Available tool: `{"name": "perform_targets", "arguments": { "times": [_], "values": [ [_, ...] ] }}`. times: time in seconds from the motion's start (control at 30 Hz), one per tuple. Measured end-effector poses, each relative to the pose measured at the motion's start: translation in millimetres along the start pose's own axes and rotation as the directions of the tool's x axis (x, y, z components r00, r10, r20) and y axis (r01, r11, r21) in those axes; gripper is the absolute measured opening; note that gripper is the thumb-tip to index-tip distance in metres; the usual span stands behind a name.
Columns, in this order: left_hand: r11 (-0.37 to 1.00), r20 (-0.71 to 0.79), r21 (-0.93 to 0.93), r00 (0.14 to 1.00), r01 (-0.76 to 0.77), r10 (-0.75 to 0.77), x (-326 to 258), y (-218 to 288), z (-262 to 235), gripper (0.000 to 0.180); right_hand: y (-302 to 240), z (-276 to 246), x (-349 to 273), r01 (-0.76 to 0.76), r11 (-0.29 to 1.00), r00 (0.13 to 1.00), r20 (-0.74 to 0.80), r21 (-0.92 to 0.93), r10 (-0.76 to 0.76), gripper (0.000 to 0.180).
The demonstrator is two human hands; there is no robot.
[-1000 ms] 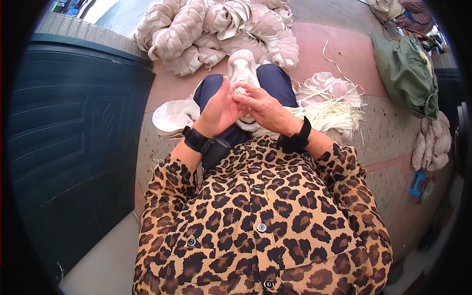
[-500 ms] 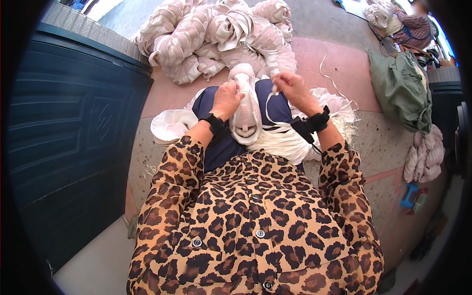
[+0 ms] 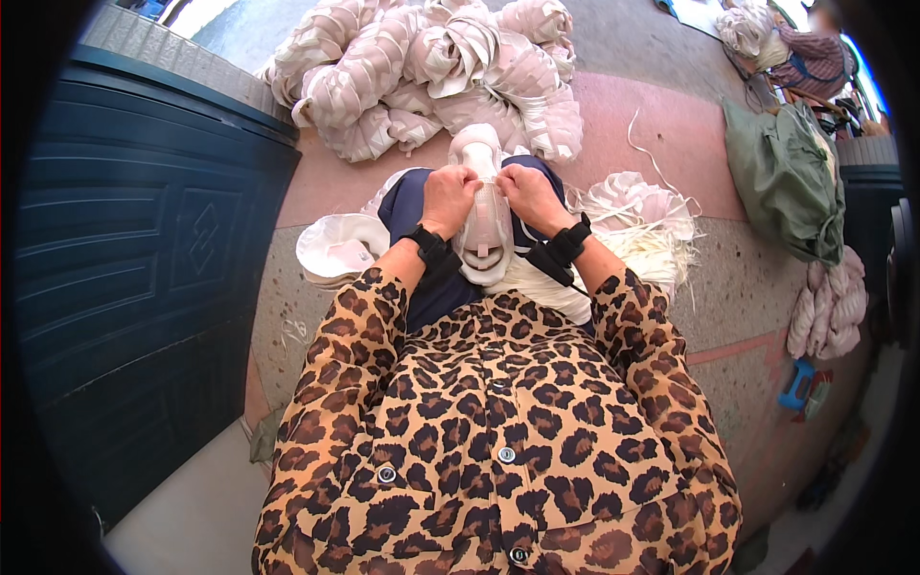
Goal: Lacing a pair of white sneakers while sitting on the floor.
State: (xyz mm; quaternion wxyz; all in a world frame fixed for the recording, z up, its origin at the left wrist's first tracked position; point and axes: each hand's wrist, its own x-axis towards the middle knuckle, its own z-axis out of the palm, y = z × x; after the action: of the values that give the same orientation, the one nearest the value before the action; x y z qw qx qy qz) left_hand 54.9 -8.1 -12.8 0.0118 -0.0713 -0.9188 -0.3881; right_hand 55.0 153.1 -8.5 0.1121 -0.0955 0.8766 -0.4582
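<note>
A pale pink and white shoe upper (image 3: 484,235) lies lengthwise between my knees, its toe end pointing away from me. My left hand (image 3: 448,199) is closed in a pinch at its left edge, near the lacing area. On the opposite edge my right hand (image 3: 530,196) pinches too, level with the left one. The fingertips of both nearly meet over the upper. A white shoelace runs to the right hand; its tip is hidden by the fingers. Loose white shoelaces (image 3: 546,285) lie in a thick bunch over my right thigh.
Bundled shoe uppers (image 3: 364,81) are heaped ahead on the floor. Stacked uppers (image 3: 335,244) sit left, by a dark blue door (image 3: 144,240). At right are a green sack (image 3: 786,182), another pink bundle (image 3: 829,302) and a blue tool (image 3: 795,385). A person (image 3: 815,57) sits far right.
My right hand has come inward and down from the upper right, bringing the shoelace to the shoe upper. The left hand has shifted only slightly.
</note>
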Motion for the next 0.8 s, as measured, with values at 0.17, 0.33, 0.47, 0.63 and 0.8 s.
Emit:
{"name": "perform_targets", "arguments": {
  "times": [0.17,0.33,0.47,0.63,0.8],
  "values": [
    [0.999,-0.003,-0.040,1.000,0.022,-0.022,0,1,1,0.013,-1,8,2,0.014,0.997,0.996,-0.089,-0.077,-0.021,0.020],
    [0.998,0.009,-0.047,0.999,0.046,-0.045,1,3,0,0.014,-1,12,3,-0.032,0.996,0.989,-0.144,-0.081,0.020,0.020],
    [0.995,0.014,-0.068,0.997,0.078,-0.077,0,3,-2,0.013,-2,14,4,-0.043,0.996,0.989,-0.147,-0.082,0.030,0.021],
    [0.995,-0.003,-0.073,0.997,0.074,-0.074,1,2,0,0.013,-6,18,5,-0.062,0.991,0.989,-0.138,-0.115,0.046,0.021],
    [0.997,-0.002,-0.080,1.000,0.003,-0.003,-3,-2,-5,0.019,-5,16,7,0.023,0.980,0.984,-0.166,-0.199,-0.057,0.018]
  ]
}}
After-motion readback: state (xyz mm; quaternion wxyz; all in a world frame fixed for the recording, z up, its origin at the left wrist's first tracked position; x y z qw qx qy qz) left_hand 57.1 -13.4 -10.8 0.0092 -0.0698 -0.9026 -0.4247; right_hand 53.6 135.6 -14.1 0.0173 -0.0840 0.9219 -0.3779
